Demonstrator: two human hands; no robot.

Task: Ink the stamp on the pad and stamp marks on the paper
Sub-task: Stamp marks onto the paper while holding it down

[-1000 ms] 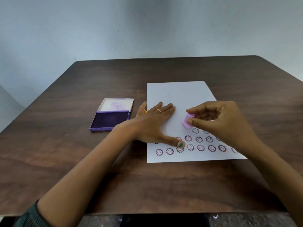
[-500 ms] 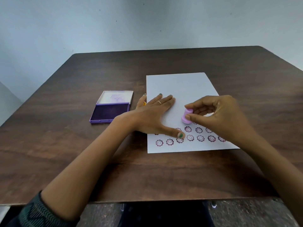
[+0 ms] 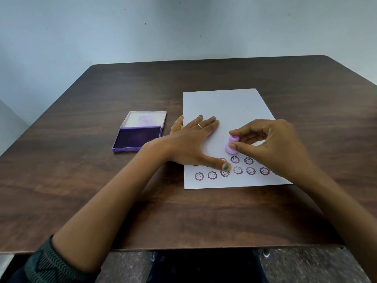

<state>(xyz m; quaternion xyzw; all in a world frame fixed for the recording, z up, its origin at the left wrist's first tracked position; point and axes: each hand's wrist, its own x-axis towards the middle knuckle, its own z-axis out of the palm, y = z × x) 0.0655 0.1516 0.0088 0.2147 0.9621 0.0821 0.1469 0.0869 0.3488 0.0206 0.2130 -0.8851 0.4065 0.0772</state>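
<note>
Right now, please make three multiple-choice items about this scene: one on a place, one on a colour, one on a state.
1. Where does the ink pad lie?
A. on the paper
B. on the table, left of the paper
C. under the right hand

2. What colour is the stamp?
A. light purple
B. green
C. black

3. In what state is the ink pad's lid?
A. shut
B. open, folded back
C. taken off and lying on the paper

Answers:
1 B, it sits on the wooden table, apart from the paper.
2 A, the lilac body shows between the right hand thumb and fingers.
3 B, the dark pad surface is exposed.
</note>
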